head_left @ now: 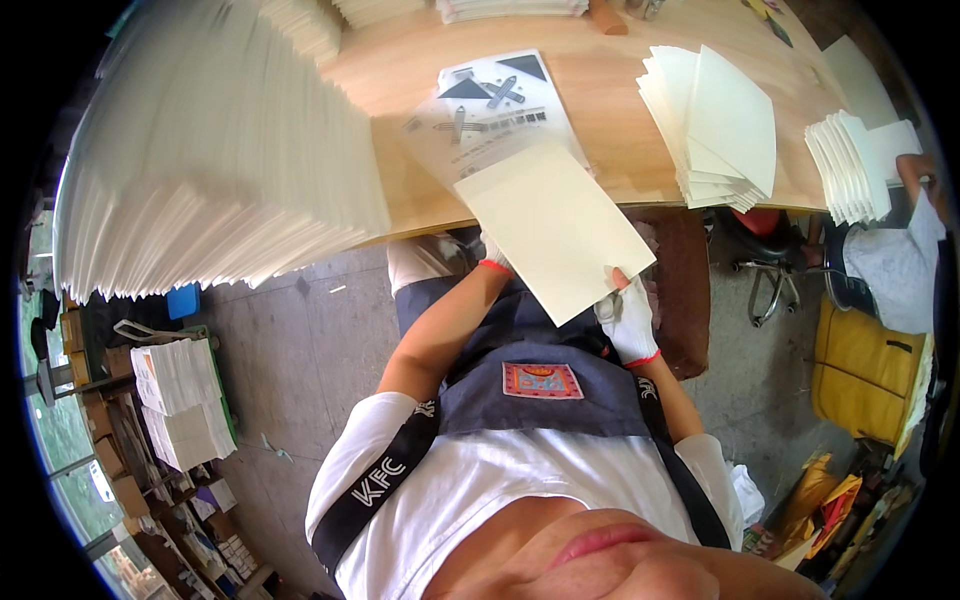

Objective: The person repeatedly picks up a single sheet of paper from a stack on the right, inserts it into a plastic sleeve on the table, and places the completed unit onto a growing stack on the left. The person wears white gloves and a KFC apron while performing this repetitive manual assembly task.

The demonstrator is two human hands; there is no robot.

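Observation:
A cream-coloured booklet or thin stack of paper [555, 230] is held tilted at the table's near edge, in front of my apron. My right hand [630, 318], in a white glove with a red cuff and a bare thumb tip, grips its lower right corner with the thumb on top. My left hand [492, 251], also gloved, is at the left edge; its fingers are hidden beneath the paper. Just beyond, partly covered by the booklet's far corner, lies a clear plastic sleeve [500, 115] printed with dark pencils and triangles.
A tall, long stack of white paper [220, 150] fills the table's left side. Fanned cream booklets [715, 130] lie at right, with another small pile [846, 165] farther right. Another person's arm [915, 180] shows there. A wheeled stool [765, 260] and yellow bundle [865, 365] stand below.

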